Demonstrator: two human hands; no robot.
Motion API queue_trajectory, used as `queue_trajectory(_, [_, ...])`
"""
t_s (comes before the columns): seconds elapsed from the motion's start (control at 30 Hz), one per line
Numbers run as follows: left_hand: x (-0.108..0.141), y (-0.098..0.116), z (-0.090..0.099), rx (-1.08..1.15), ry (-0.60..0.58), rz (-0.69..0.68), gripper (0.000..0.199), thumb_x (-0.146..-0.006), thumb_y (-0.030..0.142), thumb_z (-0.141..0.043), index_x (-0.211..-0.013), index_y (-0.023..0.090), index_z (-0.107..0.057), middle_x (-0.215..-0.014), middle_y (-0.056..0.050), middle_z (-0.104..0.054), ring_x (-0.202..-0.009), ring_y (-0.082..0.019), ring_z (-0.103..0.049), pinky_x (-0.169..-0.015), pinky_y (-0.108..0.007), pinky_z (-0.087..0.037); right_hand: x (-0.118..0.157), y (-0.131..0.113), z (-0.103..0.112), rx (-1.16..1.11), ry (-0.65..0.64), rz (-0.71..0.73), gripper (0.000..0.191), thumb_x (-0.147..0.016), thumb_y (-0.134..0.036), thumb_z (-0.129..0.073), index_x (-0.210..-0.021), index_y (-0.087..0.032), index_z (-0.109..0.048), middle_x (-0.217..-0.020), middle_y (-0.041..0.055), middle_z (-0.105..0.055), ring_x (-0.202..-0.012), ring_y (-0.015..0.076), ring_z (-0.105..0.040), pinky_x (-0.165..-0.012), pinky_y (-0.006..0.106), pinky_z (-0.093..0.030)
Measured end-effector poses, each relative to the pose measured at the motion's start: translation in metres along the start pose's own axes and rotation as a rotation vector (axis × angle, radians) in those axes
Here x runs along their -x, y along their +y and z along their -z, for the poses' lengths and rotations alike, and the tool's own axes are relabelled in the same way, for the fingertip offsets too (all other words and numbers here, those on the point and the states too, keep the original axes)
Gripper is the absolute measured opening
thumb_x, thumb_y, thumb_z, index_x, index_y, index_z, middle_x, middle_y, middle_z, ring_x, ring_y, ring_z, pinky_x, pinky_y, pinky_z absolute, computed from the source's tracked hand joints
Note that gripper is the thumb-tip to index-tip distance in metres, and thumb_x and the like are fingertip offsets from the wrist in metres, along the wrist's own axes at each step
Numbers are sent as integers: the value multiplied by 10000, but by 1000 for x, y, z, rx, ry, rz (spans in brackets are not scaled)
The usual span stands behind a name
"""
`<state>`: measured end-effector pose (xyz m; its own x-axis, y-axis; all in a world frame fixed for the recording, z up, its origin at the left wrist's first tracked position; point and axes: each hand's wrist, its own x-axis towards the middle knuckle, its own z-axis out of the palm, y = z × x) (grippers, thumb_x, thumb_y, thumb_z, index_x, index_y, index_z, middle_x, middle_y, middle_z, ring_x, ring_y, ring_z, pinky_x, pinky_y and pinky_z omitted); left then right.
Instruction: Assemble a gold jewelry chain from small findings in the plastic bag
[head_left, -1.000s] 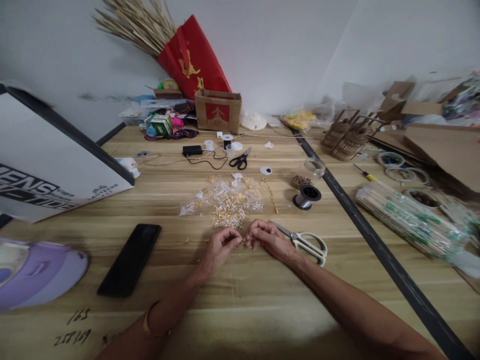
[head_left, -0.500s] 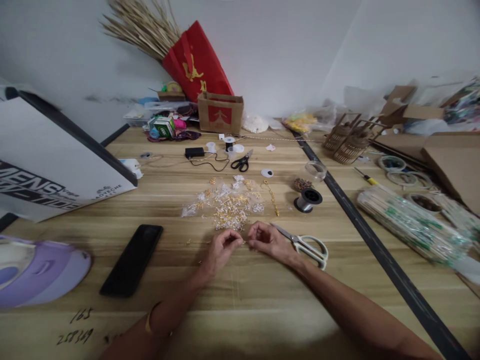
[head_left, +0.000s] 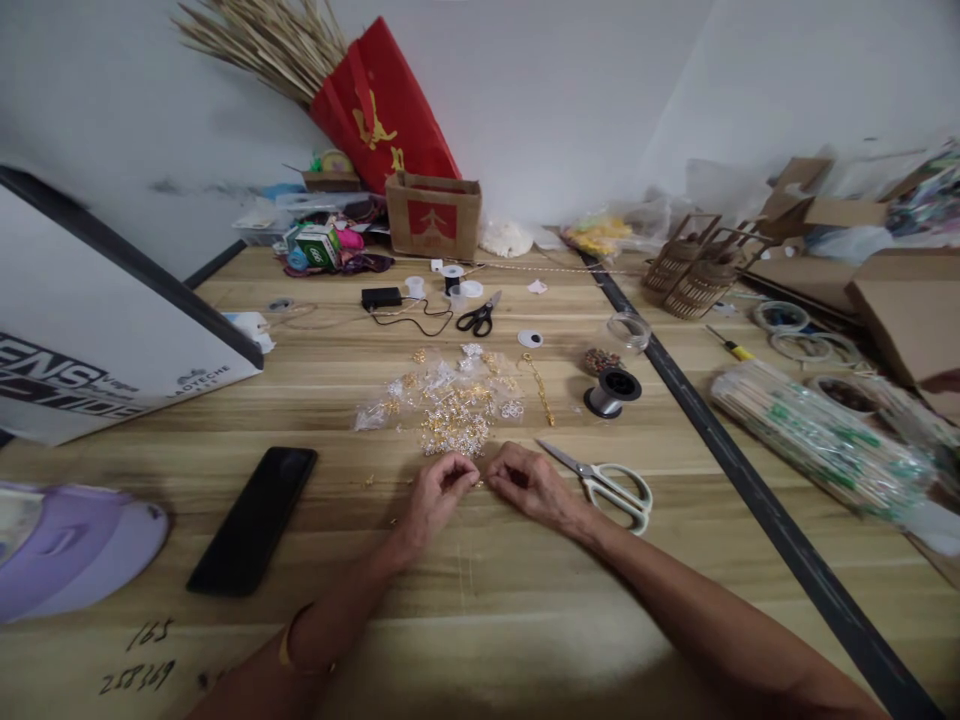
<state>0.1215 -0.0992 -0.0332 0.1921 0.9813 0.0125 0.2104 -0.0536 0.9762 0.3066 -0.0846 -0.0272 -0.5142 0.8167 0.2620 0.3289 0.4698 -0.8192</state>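
My left hand (head_left: 442,495) is closed in a pinch on something too small to make out, just below a pile of gold and silver beads (head_left: 455,425). Close beside it, my right hand (head_left: 531,484) also has thumb and fingertips together, and what they hold is hidden or tiny. A small gold bit (head_left: 478,484) shows between the two sets of fingertips. Fine thread (head_left: 466,560) lies faintly on the wood below them. White-handled scissors (head_left: 607,488) lie partly open to the right of my right hand. Above the hands is a gold chain (head_left: 539,390).
A black phone (head_left: 253,520) and a purple visor (head_left: 90,550) lie at left. On the right are a wire spool (head_left: 613,393), a bead jar (head_left: 604,360) and wrapped sticks (head_left: 817,440). Black scissors (head_left: 478,316) and a paper bag (head_left: 433,220) are further back.
The whole view has shifted slightly, with objects a little further left. Both hands keep nearly the same pinched pose over the table. Part of a hand now shows at the far right edge.
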Motion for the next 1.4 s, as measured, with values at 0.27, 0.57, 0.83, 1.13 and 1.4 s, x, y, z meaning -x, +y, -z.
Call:
queue_trajectory(0.27, [0,2,0,2,-41,-6,145,-778,271,-563,-705,146,-559,-630,9,-521,-610,-115,-480,-583,-215,-377,2,-7,1,98,-50,47,135,-917,-208,-455,-854,-174,-570,-806,48,-574,-721,148,-531,-657,260,-410])
queue_trajectory(0.57, [3,0,0,-78,-54,-62,99,-782,212,-555,-711,143,-569,-610,14,-535,-583,-108,-487,-559,-210,-373,12,-9,-7,478,-191,27,110,-886,-104,-452,-929,-170,-528,-776,36,-572,-603,121,-502,-560,227,-326])
queue_trajectory(0.83, [2,-4,0,-70,-57,-67,84,-781,211,-550,-723,151,-555,-587,19,-536,-556,-102,-491,-543,-206,-378,10,-21,-5,506,-182,83,97,-888,-107,-437,-905,-175,-504,-804,57,-575,-688,159,-521,-600,249,-347])
queue_trajectory(1.13, [3,-3,-1,-26,-68,-47,145,-810,278,-546,-740,151,-554,-600,12,-537,-572,-109,-509,-545,-207,-396,9,-14,-9,365,-122,138,101,-909,-153,-412,-858,-179,-496,-738,47,-548,-655,165,-494,-606,267,-359])
queue_trajectory(1.4, [3,-8,-1,-81,-68,-79,109,-819,233,-528,-747,153,-545,-594,18,-530,-561,-99,-497,-533,-197,-390,7,-17,-7,180,-89,89,148,-899,-164,-434,-810,-187,-550,-712,28,-571,-631,142,-505,-617,249,-391])
